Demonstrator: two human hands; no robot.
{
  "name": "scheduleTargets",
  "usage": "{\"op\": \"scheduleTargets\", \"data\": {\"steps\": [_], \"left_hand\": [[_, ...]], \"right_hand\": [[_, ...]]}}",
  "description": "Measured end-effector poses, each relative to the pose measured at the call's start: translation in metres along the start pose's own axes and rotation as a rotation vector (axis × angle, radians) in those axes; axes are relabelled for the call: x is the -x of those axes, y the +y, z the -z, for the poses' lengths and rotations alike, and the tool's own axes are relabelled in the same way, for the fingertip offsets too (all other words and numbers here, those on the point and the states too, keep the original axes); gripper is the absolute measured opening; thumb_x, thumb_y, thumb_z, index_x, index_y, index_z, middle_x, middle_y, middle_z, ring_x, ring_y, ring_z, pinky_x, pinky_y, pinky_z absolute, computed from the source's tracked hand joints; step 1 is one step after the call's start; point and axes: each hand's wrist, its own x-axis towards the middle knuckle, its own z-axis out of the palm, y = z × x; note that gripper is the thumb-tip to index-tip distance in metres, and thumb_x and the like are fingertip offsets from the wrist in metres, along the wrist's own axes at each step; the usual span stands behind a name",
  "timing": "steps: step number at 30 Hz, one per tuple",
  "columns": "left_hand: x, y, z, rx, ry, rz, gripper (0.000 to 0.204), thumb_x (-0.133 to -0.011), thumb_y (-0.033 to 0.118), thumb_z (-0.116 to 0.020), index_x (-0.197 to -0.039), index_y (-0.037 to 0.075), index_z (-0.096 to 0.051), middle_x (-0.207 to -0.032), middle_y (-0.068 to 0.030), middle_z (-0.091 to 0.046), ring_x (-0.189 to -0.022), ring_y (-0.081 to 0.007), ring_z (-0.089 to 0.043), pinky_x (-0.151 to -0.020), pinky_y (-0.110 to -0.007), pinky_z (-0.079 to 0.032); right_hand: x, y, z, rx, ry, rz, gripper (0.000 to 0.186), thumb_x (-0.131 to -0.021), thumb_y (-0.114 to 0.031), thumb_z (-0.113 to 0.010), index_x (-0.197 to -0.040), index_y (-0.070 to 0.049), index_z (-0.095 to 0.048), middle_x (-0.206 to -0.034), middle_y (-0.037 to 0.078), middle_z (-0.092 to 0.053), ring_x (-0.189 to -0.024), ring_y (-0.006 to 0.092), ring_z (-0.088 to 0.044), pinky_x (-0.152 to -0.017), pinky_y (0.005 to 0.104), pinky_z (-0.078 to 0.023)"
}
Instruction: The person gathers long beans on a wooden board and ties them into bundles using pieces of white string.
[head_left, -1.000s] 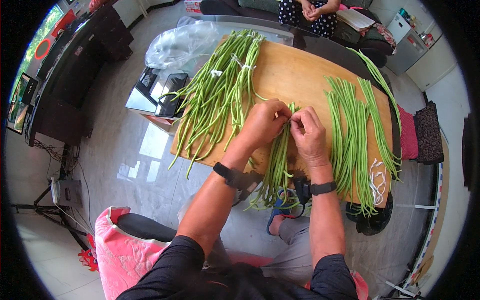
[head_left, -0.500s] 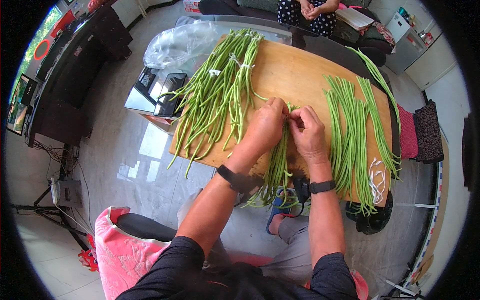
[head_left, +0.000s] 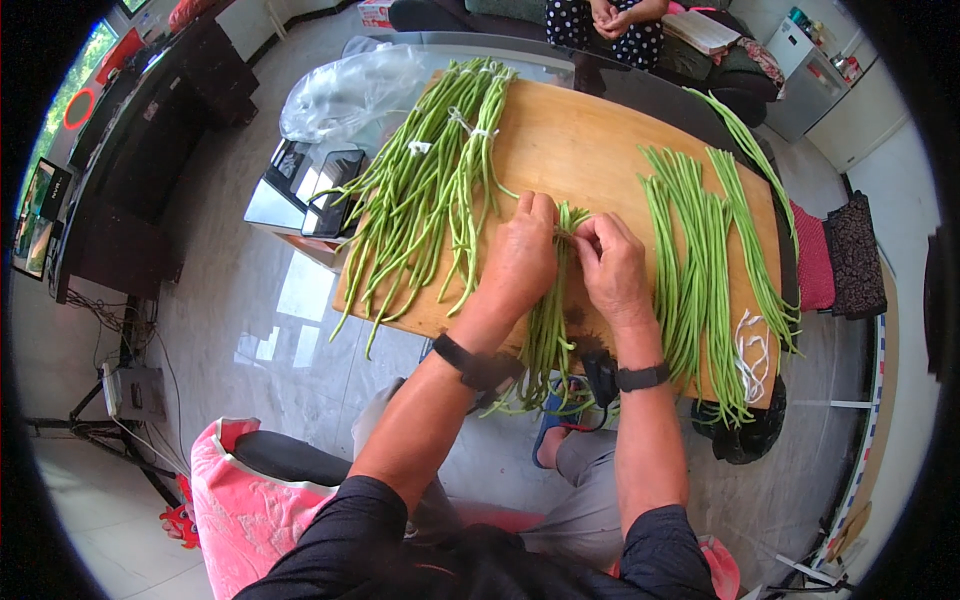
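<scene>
A bunch of long green beans (head_left: 546, 330) lies across the near edge of the wooden board (head_left: 580, 130), its lower ends hanging over. At the bunch's top, my left hand (head_left: 522, 255) is closed on its left side. My right hand (head_left: 612, 265) pinches at the right side, thumb and forefinger together. What the fingertips grip is too small to make out. To the left lie bean bundles (head_left: 425, 190) tied with white string (head_left: 418, 147). Loose long beans (head_left: 690, 260) are spread out right of my hands, with loose white strings (head_left: 752, 360) beside them.
A crumpled clear plastic bag (head_left: 350, 90) sits behind the tied bundles. Dark box-like items (head_left: 335, 190) stand at the board's left. A black bag (head_left: 740, 435) hangs by the near right corner. Across the table sits another person, hands (head_left: 612, 18) together in their lap.
My left hand has shifted slightly left and away from my right, so more of the bunch's top shows between them. The whole view has shifted slightly left.
</scene>
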Motion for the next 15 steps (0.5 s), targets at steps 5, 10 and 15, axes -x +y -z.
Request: {"op": "scheduleTargets", "data": {"steps": [5,10,15], "left_hand": [[0.002,-0.002,0.001,-0.038,-0.002,0.050,0.015,-0.088,-0.003,-0.056,-0.102,0.001,-0.054,-0.103,-0.0235,-0.062,-0.087,-0.0502,-0.062,-0.075,-0.056,-0.050],[0.004,-0.002,-0.004,-0.059,-0.003,0.052,0.014,-0.088,-0.003,-0.056,-0.102,0.001,-0.054,-0.103,-0.0225,-0.061,-0.087,-0.0501,-0.062,-0.075,-0.056,-0.050],[0.006,0.002,-0.004,-0.015,0.023,0.065,0.016,-0.088,-0.003,-0.056,-0.104,0.001,-0.055,-0.102,-0.0230,-0.063,-0.090,-0.0488,-0.063,-0.077,-0.054,-0.050]], "right_hand": [[0.001,-0.006,0.008,0.046,-0.062,-0.024,0.013,-0.084,0.006,-0.068,-0.089,0.003,-0.056,-0.084,0.020,-0.061,-0.076,0.0379,-0.062,-0.067,0.0421,-0.049],[0.002,-0.004,0.014,0.084,-0.137,-0.051,0.013,-0.083,0.007,-0.067,-0.088,0.004,-0.056,-0.082,0.020,-0.061,-0.076,0.0390,-0.061,-0.068,0.0424,-0.049],[0.004,0.007,0.016,-0.025,-0.209,-0.186,0.009,-0.086,0.001,-0.067,-0.091,0.004,-0.060,-0.081,0.020,-0.065,-0.075,0.0352,-0.065,-0.069,0.0433,-0.051]]}}
